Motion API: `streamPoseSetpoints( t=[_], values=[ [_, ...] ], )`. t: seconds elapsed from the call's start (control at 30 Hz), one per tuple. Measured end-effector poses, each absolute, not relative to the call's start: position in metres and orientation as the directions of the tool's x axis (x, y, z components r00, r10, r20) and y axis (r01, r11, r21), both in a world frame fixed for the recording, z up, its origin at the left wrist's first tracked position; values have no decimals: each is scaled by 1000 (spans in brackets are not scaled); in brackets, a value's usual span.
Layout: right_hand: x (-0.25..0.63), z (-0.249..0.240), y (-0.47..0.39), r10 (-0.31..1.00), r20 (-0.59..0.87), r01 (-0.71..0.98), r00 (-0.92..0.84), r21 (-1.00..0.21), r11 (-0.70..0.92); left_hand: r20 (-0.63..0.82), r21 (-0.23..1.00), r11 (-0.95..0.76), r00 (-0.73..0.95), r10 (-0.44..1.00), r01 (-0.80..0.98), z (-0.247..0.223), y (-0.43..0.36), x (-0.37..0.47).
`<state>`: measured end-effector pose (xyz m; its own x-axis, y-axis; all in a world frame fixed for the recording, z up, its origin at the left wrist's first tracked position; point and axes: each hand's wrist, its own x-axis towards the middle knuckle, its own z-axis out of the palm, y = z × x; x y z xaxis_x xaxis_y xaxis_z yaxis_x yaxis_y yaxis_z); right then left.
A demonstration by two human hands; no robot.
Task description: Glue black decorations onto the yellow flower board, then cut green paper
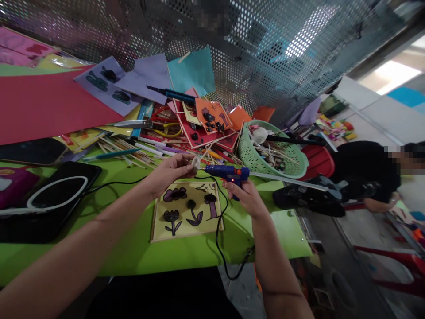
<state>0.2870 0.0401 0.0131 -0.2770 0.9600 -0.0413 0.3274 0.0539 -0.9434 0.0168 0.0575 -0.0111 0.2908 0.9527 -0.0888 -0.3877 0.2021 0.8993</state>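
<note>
Above the yellow card [182, 210], the left hand [169, 173] pinches a clear piece [196, 162] at the tip of the glue gun [226, 172], gripped by the right hand [246, 195]. A black cord [217, 237] curls over the card's right edge; beyond lie pens [153, 151], sticks [116, 150] and a basket [247, 155].

Smooth plastic glue gun [222, 171], shiny metal screen [262, 66]

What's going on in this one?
A person holds a blue glue gun in the right hand, its nozzle pointing at a small clear piece pinched in the left hand. Whether the two touch is hard to tell. A decorated yellow card lies below on the green table, with a basket farther back to the right.
</note>
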Motion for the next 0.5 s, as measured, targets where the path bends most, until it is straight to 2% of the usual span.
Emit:
streamPoseSetpoints(
  t=[0.5],
  values=[
    [288, 11, 42, 961, -49, 347, -273, -937, 51, -108, 895, 216, 281, 954, -390, -10, 57, 17]
  ],
)
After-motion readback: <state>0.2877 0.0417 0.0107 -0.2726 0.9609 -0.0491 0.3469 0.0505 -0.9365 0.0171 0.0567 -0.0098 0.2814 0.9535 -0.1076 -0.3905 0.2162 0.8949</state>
